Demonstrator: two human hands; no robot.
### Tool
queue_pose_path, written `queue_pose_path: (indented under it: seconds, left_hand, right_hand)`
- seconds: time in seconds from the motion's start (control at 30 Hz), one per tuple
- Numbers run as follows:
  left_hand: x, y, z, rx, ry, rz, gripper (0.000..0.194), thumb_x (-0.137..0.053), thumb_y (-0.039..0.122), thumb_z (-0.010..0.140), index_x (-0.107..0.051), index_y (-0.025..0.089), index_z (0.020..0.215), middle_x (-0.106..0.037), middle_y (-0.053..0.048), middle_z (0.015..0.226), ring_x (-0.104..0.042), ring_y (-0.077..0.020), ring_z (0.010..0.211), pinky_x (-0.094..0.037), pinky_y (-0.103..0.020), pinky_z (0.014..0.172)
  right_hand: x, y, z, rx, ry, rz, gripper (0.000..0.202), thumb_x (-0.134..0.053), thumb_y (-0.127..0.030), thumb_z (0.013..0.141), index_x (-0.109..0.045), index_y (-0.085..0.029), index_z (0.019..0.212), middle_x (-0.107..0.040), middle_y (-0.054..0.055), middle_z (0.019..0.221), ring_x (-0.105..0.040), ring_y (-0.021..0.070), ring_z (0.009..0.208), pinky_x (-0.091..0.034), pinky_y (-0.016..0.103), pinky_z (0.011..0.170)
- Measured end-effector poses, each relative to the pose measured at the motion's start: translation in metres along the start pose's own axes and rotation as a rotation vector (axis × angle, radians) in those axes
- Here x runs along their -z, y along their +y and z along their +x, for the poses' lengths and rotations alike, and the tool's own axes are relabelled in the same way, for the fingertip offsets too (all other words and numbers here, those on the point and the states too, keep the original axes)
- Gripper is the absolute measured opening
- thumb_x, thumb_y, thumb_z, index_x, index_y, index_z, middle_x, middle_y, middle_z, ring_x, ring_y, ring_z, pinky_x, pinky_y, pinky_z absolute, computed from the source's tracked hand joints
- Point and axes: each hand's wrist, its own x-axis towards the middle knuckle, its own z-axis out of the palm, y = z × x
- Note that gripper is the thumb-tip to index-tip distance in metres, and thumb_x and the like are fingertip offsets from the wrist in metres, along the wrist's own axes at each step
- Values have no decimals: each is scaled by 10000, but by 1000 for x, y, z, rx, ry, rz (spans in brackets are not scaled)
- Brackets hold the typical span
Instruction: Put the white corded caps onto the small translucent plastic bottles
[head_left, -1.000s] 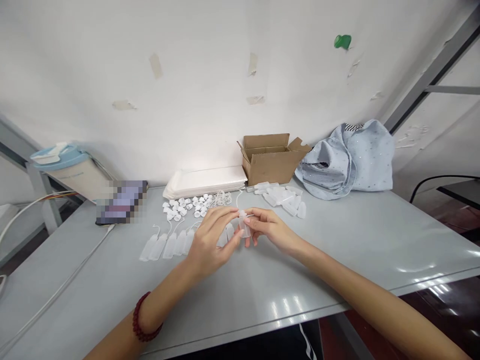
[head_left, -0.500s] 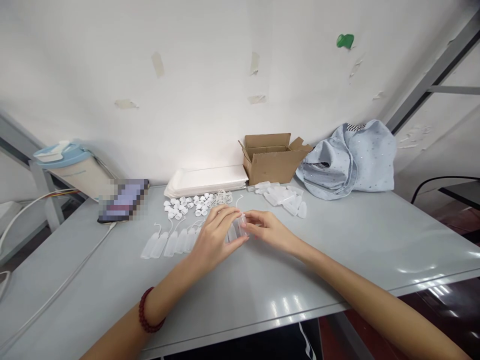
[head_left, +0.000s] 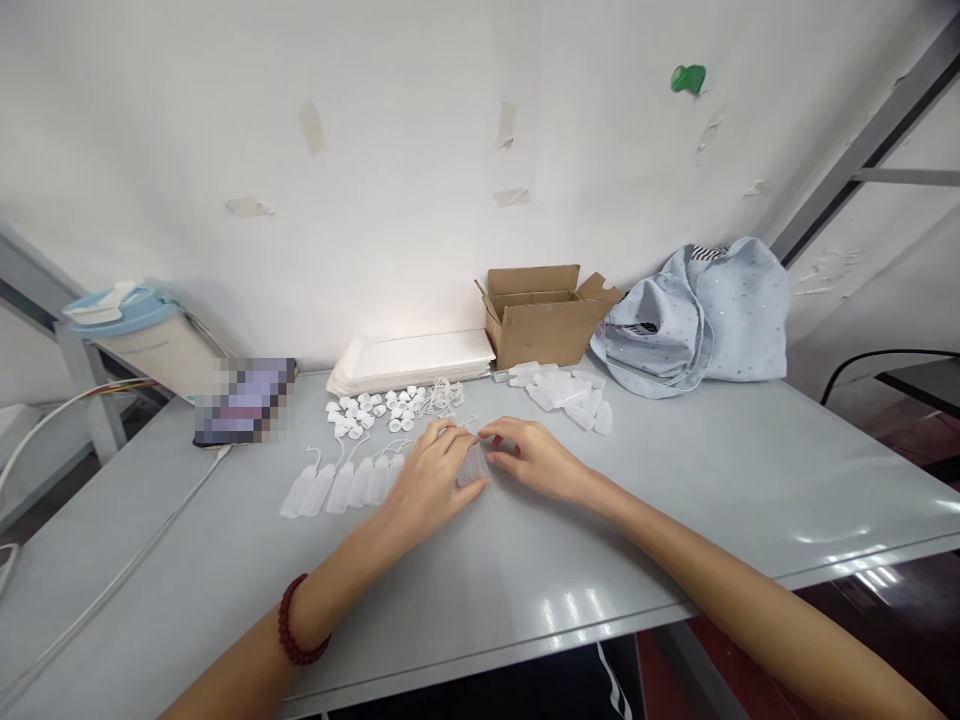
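My left hand [head_left: 427,475] curves over a small translucent plastic sleeve [head_left: 472,466] on the table, fingertips at its top end and thumb at its bottom end. Just right of it is my right hand [head_left: 536,458], its finger and thumb parted beside the sleeve's edge. Left of my left hand, several similar sleeves [head_left: 341,487] lie in a row, with white cords coming out of their tops. Part of the row is hidden under that hand. Behind it are loose white caps [head_left: 367,408] and a bundle of white cord [head_left: 442,397].
A pile of translucent sleeves [head_left: 566,393] lies before an open cardboard box [head_left: 544,335]. White flat packs [head_left: 412,360] are stacked beside the box. A blue cloth bag [head_left: 739,320] sits at right; a phone [head_left: 247,400] with a cable and a lidded cup [head_left: 150,340] stand at left.
My right finger and thumb have parted from the sleeve they were pinching. The left hand has lowered slightly over the sleeve, which now lies flatter on the table.
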Motion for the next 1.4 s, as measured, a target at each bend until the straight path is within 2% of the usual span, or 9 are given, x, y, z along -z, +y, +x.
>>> queue_pose_path:
  seconds: [0.23, 0.4, 0.53, 0.63, 0.8, 0.93, 1.2, 1.33, 1.4]
  left_hand:
    - [4, -1, 0, 17, -65, -32, 340, -636, 223, 800, -543, 145, 1118, -611, -101, 1089, -433, -309, 1154, -447, -469, 944]
    - [2, -2, -2, -7, -26, -68, 351, -612, 232, 808, -542, 190, 1149, -603, -94, 1095, -439, -303, 1175, -443, -490, 952]
    - [3, -4, -1, -34, 14, -93, 357, -606, 328, 835, -542, 188, 1157, -600, -99, 1131, -440, -298, 1166, -439, -494, 960]
    - [5, -9, 0, 6, 55, -105, 299, -519, 348, 895, -557, 174, 1136, -597, -106, 1131, -450, -276, 1151, -433, -479, 962]
    - [9, -25, 5, 127, 104, -70, 292, -383, 289, 944, -591, 155, 1099, -603, -107, 1127, -442, -264, 1163, -408, -469, 978]
    - [9, -34, 8, 161, 34, -21, 336, -359, 307, 945, -599, 146, 1116, -587, -94, 1201, -388, -281, 1220, -372, -472, 1008]
    - [7, -35, 10, 162, -58, -3, 380, -346, 392, 952, -602, 165, 1120, -583, -77, 1218, -381, -301, 1211, -361, -480, 999]
    - [13, -35, 11, 173, -58, -68, 400, -349, 428, 949, -596, 171, 1129, -586, -81, 1202, -417, -286, 1179, -381, -469, 984]
    - [18, -34, 12, 204, -23, -120, 409, -351, 428, 949, -575, 173, 1178, -565, -85, 1248, -406, -275, 1206, -371, -468, 1002]
  right_hand:
    - [-2, 4, 1, 11, -55, 6, 290, -607, -66, 776, -640, -139, 1055, -653, 84, 1003, -589, 181, 876, -472, 299, 738]
    - [-1, 2, 1, 4, -52, 10, 265, -599, -65, 773, -648, -156, 1017, -649, 67, 956, -586, 170, 833, -468, 305, 740]
    - [-1, 5, 2, 12, -49, 16, 286, -534, -19, 789, -642, -151, 1019, -659, 78, 986, -595, 172, 851, -467, 308, 748]
    - [1, 10, 4, 23, -9, -14, 299, -503, -7, 800, -633, -151, 1027, -667, 87, 1016, -603, 181, 884, -469, 317, 763]
    - [10, 23, 8, 8, 141, -175, 291, -474, -10, 815, -625, -125, 1036, -655, 117, 1047, -610, 201, 901, -475, 336, 799]
    - [22, 30, 11, -21, 226, -356, 323, -437, -20, 830, -617, -122, 1079, -638, 131, 1101, -593, 236, 989, -468, 356, 832]
    - [35, 36, 13, -75, 195, -504, 299, -453, -34, 843, -665, -152, 1018, -649, 116, 1102, -572, 260, 1022, -465, 369, 831]
    - [41, 33, 11, -109, 183, -566, 179, -603, -160, 830, -683, -133, 988, -653, 148, 1064, -558, 306, 1005, -458, 404, 815]
    - [45, 32, 10, -135, 190, -616, 233, -650, -245, 818, -675, -136, 1022, -646, 154, 1073, -540, 320, 1029, -455, 407, 805]
